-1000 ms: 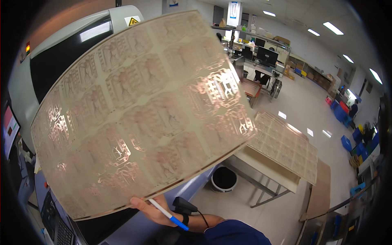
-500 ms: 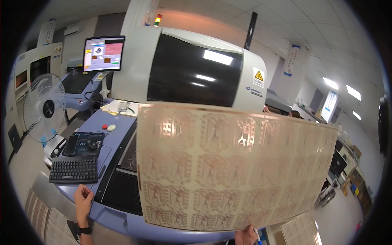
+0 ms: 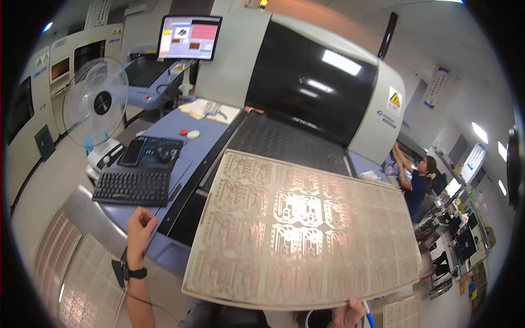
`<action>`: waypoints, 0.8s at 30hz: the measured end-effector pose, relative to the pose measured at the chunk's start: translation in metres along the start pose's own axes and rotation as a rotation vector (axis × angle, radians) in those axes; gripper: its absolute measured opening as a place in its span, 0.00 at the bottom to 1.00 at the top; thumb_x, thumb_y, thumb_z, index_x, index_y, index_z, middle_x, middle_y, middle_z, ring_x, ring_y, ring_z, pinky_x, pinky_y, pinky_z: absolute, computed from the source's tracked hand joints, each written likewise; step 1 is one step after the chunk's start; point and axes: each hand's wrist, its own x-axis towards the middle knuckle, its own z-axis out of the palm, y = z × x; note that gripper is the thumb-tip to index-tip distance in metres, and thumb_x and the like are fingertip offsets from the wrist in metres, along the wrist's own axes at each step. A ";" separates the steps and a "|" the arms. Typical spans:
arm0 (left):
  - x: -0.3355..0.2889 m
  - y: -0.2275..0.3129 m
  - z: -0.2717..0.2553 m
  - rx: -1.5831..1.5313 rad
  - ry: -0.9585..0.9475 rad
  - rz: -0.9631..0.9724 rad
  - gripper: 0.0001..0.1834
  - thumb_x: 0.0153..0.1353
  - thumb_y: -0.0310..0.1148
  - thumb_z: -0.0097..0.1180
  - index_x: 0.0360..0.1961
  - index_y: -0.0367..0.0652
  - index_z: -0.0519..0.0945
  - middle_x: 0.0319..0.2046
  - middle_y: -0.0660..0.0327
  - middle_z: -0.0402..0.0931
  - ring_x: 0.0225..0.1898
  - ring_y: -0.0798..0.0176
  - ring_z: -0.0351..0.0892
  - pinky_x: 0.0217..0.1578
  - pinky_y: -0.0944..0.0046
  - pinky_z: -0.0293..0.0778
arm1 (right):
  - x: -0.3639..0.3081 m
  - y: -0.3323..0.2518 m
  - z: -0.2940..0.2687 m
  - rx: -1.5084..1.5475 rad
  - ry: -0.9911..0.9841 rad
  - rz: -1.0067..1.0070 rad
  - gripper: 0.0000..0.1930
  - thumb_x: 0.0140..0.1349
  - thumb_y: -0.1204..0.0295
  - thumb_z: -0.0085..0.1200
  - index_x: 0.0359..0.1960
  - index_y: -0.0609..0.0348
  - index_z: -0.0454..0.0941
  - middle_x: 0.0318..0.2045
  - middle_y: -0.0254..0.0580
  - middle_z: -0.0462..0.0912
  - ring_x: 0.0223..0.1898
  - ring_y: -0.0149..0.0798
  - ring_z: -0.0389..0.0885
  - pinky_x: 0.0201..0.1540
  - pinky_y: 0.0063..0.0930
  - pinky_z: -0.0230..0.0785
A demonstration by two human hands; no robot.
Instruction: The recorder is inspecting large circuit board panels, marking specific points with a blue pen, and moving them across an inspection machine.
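A large copper-patterned circuit board panel point(image 3: 306, 279) is tilted in front of me, its face catching bright reflections. My right hand point(image 3: 349, 315) pinches its near lower edge. A blue-and-white pen point(image 3: 368, 315) sticks up beside that hand's fingers; how it is held is partly hidden. My left hand point(image 3: 141, 224) is off the panel with its fingers curled in, and nothing shows in it. It hovers close to the front edge of the black keyboard point(image 3: 131, 187). A black wrist strap point(image 3: 136, 272) with a thin cable sits on my left wrist.
Behind the panel stands a white machine with a dark hood point(image 3: 311, 76) over a black bed point(image 3: 284, 139). At left are a monitor point(image 3: 188, 38), a fan point(image 3: 102, 103) and a phone point(image 3: 132, 153). More panels point(image 3: 90, 279) lie lower left. A co-worker point(image 3: 418, 180) stands at right.
The panel has tipped back from nearly upright to a flatter slant and come lower, uncovering the machine's black bed. The view has shifted, bringing the co-worker into sight. Right hand keeps its grip.
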 end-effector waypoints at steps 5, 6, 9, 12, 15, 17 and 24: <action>0.003 0.006 0.001 -0.073 -0.031 -0.031 0.06 0.57 0.22 0.59 0.30 0.38 0.73 0.24 0.68 0.73 0.27 0.77 0.70 0.30 0.75 0.66 | 0.015 0.021 0.040 0.297 -0.075 0.410 0.31 0.55 0.86 0.50 0.64 0.61 0.64 0.57 0.50 0.75 0.57 0.49 0.76 0.55 0.46 0.73; 0.001 0.007 0.000 -0.064 -0.032 -0.036 0.06 0.57 0.22 0.59 0.30 0.38 0.73 0.24 0.68 0.73 0.27 0.77 0.70 0.30 0.75 0.66 | 0.016 0.021 0.054 0.299 -0.070 0.418 0.31 0.55 0.86 0.50 0.64 0.61 0.64 0.57 0.50 0.75 0.57 0.49 0.76 0.55 0.46 0.73; 0.001 0.010 -0.001 -0.046 -0.043 -0.041 0.06 0.57 0.21 0.59 0.30 0.37 0.73 0.25 0.67 0.74 0.27 0.77 0.70 0.31 0.75 0.67 | 0.015 0.021 0.078 0.326 -0.005 0.456 0.25 0.60 0.82 0.49 0.61 0.63 0.64 0.54 0.52 0.76 0.51 0.48 0.80 0.47 0.45 0.80; 0.001 0.009 0.004 -0.074 -0.059 -0.053 0.06 0.57 0.21 0.58 0.31 0.38 0.72 0.25 0.66 0.75 0.28 0.76 0.72 0.31 0.74 0.68 | 0.028 0.000 0.114 0.235 -0.087 0.343 0.23 0.64 0.77 0.49 0.62 0.64 0.63 0.56 0.52 0.75 0.56 0.50 0.77 0.54 0.50 0.76; -0.002 0.003 -0.006 -0.152 -0.036 -0.071 0.07 0.59 0.20 0.57 0.31 0.39 0.71 0.26 0.66 0.75 0.28 0.75 0.73 0.33 0.74 0.69 | 0.084 0.006 0.161 0.166 -0.324 0.186 0.29 0.68 0.74 0.48 0.68 0.68 0.54 0.61 0.59 0.69 0.65 0.57 0.66 0.65 0.56 0.61; -0.004 -0.002 -0.013 -0.121 -0.036 -0.078 0.07 0.59 0.20 0.57 0.31 0.39 0.71 0.26 0.65 0.75 0.28 0.75 0.73 0.33 0.74 0.69 | 0.140 0.030 0.194 -0.126 -0.424 0.065 0.35 0.67 0.72 0.52 0.70 0.72 0.47 0.62 0.65 0.66 0.68 0.56 0.62 0.66 0.44 0.60; 0.002 0.002 0.000 -0.121 -0.051 -0.053 0.07 0.60 0.21 0.58 0.32 0.39 0.71 0.26 0.64 0.75 0.28 0.74 0.74 0.33 0.74 0.70 | 0.233 0.156 0.131 -1.301 -0.713 -0.502 0.31 0.62 0.62 0.56 0.65 0.61 0.61 0.54 0.66 0.72 0.56 0.67 0.69 0.58 0.62 0.57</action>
